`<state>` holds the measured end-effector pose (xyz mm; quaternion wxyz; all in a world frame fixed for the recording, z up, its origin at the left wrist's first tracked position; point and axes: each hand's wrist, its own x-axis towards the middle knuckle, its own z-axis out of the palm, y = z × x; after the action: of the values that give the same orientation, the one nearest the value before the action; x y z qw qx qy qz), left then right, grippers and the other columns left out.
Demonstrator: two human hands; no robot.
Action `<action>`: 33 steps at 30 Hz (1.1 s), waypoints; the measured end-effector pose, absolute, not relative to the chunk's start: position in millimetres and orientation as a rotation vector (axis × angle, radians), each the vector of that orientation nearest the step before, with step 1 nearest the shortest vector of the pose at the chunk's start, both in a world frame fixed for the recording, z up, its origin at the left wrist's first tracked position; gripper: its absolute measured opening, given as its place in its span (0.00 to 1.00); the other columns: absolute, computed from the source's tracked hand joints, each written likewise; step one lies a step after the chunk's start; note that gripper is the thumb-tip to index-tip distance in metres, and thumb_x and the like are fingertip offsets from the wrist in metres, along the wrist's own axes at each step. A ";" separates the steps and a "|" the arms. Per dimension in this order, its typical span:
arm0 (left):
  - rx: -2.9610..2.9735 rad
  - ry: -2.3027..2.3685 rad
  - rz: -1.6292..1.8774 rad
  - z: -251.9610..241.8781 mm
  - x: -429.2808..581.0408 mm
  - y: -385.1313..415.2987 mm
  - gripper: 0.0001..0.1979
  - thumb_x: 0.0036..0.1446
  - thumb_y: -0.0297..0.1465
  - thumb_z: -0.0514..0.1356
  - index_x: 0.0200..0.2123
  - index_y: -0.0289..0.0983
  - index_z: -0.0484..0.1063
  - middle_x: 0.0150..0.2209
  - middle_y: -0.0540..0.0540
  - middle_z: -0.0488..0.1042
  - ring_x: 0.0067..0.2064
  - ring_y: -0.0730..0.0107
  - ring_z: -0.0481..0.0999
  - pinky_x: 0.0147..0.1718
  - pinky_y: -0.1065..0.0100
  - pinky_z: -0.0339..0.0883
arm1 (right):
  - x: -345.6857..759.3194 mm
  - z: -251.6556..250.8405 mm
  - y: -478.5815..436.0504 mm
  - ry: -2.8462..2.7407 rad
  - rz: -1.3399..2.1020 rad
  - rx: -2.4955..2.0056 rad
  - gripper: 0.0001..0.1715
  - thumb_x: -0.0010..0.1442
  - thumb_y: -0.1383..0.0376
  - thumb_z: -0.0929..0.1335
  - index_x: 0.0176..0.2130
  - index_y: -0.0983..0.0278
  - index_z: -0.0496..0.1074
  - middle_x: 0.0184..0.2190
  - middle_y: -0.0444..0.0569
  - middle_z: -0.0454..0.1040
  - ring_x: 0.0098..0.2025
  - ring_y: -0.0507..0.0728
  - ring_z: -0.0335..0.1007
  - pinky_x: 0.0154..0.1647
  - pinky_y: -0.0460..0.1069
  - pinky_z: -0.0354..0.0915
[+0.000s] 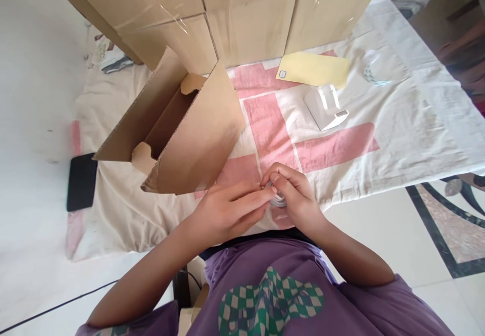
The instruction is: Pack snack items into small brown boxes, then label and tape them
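Far L, a black phone-like slab (81, 182) lay flat at the edge of the patchwork cloth (117, 220), which covered the tbl. Next to it, an open cardboard box (197, 144) sat at an angle, flaps up, its dark inside partly visible. Behind that, taped cartons (252, 28) stood in a block along the back. Nearer the body, the L hand (223, 210) had its fingers together, part bent, tips at a small whitish coil (278, 200); couldn't tell if it gripped. The coil was btwn both hands, just above the tbl's near edge & mostly hidden by fingers. The R hand (299, 194) was curled nearly closed around it, thumb against index finger. Beyond, a yellow sheet (316, 69) lay by the cartons w/ a sm. white label, a white open carton (324, 108) just in front. Far R, a clear curved strip w/ green checks (373, 73) lay on the cloth.
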<state>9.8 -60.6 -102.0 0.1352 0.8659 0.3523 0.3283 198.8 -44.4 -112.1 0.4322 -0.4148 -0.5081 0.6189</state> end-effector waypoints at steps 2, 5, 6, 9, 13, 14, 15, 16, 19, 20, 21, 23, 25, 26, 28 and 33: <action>2.480 1.000 0.985 -102.9 11.3 -59.9 0.13 0.65 0.24 0.63 0.52 0.40 0.74 0.38 0.52 0.81 0.33 0.80 0.78 0.33 0.77 0.70 | 199.3 -111.9 -45.9 -1.256 1.598 -1.040 0.16 0.69 0.65 0.63 0.30 0.62 0.72 0.26 0.41 0.68 0.28 0.50 0.61 0.31 0.46 0.59; 2.411 0.960 0.986 -101.9 12.9 -58.3 0.12 0.62 0.22 0.63 0.47 0.40 0.74 0.33 0.53 0.78 0.28 0.81 0.72 0.28 0.77 0.65 | 200.0 -111.3 -48.0 -1.224 1.666 -1.048 0.15 0.68 0.65 0.63 0.29 0.62 0.72 0.26 0.40 0.66 0.28 0.50 0.59 0.30 0.47 0.57; 2.382 0.938 0.971 -101.3 13.0 -57.5 0.11 0.61 0.22 0.62 0.46 0.40 0.74 0.32 0.53 0.77 0.27 0.81 0.70 0.28 0.77 0.64 | 200.1 -111.0 -48.7 -1.209 1.690 -1.054 0.15 0.68 0.64 0.64 0.29 0.62 0.71 0.25 0.40 0.65 0.27 0.50 0.58 0.29 0.47 0.56; 2.291 0.848 0.893 -100.6 11.9 -54.7 0.11 0.62 0.21 0.62 0.44 0.40 0.74 0.32 0.53 0.75 0.27 0.81 0.67 0.27 0.77 0.62 | 200.6 -111.1 -50.4 -1.153 1.769 -1.076 0.15 0.67 0.62 0.64 0.29 0.62 0.71 0.24 0.39 0.64 0.25 0.50 0.55 0.26 0.47 0.53; 2.226 0.763 0.805 -102.4 9.6 -52.5 0.11 0.62 0.20 0.60 0.44 0.40 0.73 0.31 0.54 0.72 0.27 0.80 0.67 0.28 0.77 0.62 | 200.5 -114.3 -53.0 -1.072 1.819 -1.098 0.15 0.65 0.60 0.66 0.27 0.62 0.69 0.23 0.40 0.64 0.25 0.50 0.55 0.26 0.46 0.54; 2.211 0.754 0.794 -102.8 9.4 -52.3 0.11 0.62 0.20 0.60 0.44 0.40 0.73 0.31 0.54 0.71 0.27 0.80 0.66 0.27 0.77 0.61 | 200.4 -115.6 -53.9 -1.047 1.840 -1.106 0.16 0.65 0.59 0.66 0.27 0.62 0.68 0.23 0.40 0.64 0.25 0.50 0.55 0.25 0.46 0.53; 2.196 0.745 0.786 -103.0 9.6 -52.2 0.12 0.61 0.19 0.59 0.44 0.40 0.73 0.31 0.53 0.71 0.27 0.79 0.66 0.27 0.76 0.61 | 200.3 -117.0 -54.8 -1.023 1.865 -1.118 0.16 0.64 0.58 0.66 0.27 0.62 0.67 0.23 0.40 0.63 0.24 0.50 0.55 0.25 0.46 0.53; 2.183 0.734 0.779 -102.9 10.1 -52.1 0.12 0.61 0.19 0.59 0.43 0.39 0.73 0.30 0.53 0.71 0.27 0.79 0.66 0.26 0.76 0.60 | 200.2 -118.4 -55.7 -1.001 1.884 -1.128 0.16 0.64 0.57 0.66 0.27 0.62 0.67 0.22 0.40 0.62 0.24 0.50 0.54 0.24 0.46 0.52; 2.173 0.684 0.775 -101.5 13.2 -51.6 0.12 0.60 0.18 0.57 0.40 0.39 0.72 0.29 0.53 0.69 0.26 0.78 0.65 0.25 0.75 0.58 | 200.1 -121.7 -58.2 -0.979 1.916 -1.146 0.17 0.62 0.56 0.67 0.26 0.62 0.67 0.23 0.40 0.62 0.24 0.50 0.54 0.23 0.46 0.52; 2.175 0.662 0.780 -101.0 14.4 -51.4 0.12 0.59 0.17 0.56 0.39 0.39 0.72 0.28 0.53 0.68 0.26 0.77 0.64 0.24 0.74 0.58 | 200.0 -122.1 -58.9 -0.978 1.921 -1.149 0.17 0.62 0.56 0.68 0.26 0.62 0.67 0.23 0.40 0.62 0.24 0.50 0.54 0.22 0.46 0.52; 2.175 0.646 0.790 -100.6 15.6 -51.4 0.12 0.59 0.17 0.55 0.39 0.39 0.72 0.27 0.53 0.67 0.25 0.77 0.62 0.24 0.74 0.56 | 200.0 -122.1 -59.7 -0.972 1.931 -1.150 0.17 0.62 0.56 0.68 0.26 0.62 0.67 0.23 0.40 0.62 0.24 0.50 0.54 0.22 0.46 0.52; 2.174 0.616 0.821 -100.9 17.7 -51.6 0.13 0.57 0.17 0.55 0.38 0.39 0.72 0.26 0.54 0.65 0.24 0.77 0.59 0.23 0.72 0.54 | 199.8 -120.8 -61.5 -0.952 1.951 -1.143 0.17 0.62 0.55 0.68 0.26 0.62 0.66 0.23 0.40 0.61 0.24 0.50 0.53 0.22 0.45 0.51; 2.174 0.600 0.847 -102.2 19.2 -52.3 0.12 0.56 0.17 0.55 0.36 0.39 0.71 0.25 0.54 0.64 0.24 0.77 0.57 0.22 0.72 0.52 | 199.7 -118.7 -63.5 -0.953 1.941 -1.123 0.19 0.62 0.55 0.68 0.25 0.62 0.64 0.22 0.39 0.59 0.24 0.49 0.52 0.22 0.45 0.51; 2.173 0.597 0.855 -103.1 19.7 -52.8 0.11 0.55 0.17 0.55 0.34 0.39 0.70 0.24 0.54 0.64 0.24 0.77 0.57 0.22 0.72 0.52 | 199.6 -117.7 -64.4 -0.960 1.935 -1.114 0.20 0.62 0.55 0.69 0.25 0.62 0.63 0.22 0.39 0.58 0.24 0.49 0.51 0.22 0.45 0.51; 2.169 0.598 0.868 -104.5 20.7 -53.7 0.10 0.54 0.17 0.56 0.32 0.39 0.68 0.24 0.55 0.63 0.24 0.77 0.57 0.22 0.72 0.52 | 199.5 -116.3 -66.1 -0.961 1.944 -1.122 0.21 0.63 0.54 0.69 0.25 0.61 0.62 0.21 0.39 0.58 0.24 0.49 0.51 0.21 0.44 0.50; 2.186 0.605 0.896 -105.2 22.2 -54.4 0.12 0.52 0.17 0.55 0.32 0.40 0.66 0.24 0.56 0.61 0.23 0.77 0.55 0.22 0.71 0.50 | 198.0 -116.4 -69.3 -0.856 2.038 -1.227 0.20 0.62 0.52 0.69 0.27 0.61 0.63 0.21 0.38 0.57 0.21 0.48 0.48 0.17 0.43 0.46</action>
<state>22.2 -54.4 -105.2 0.3444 0.8415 0.2330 0.3449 198.0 -69.3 -116.4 0.3019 -0.4626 -0.3229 0.7685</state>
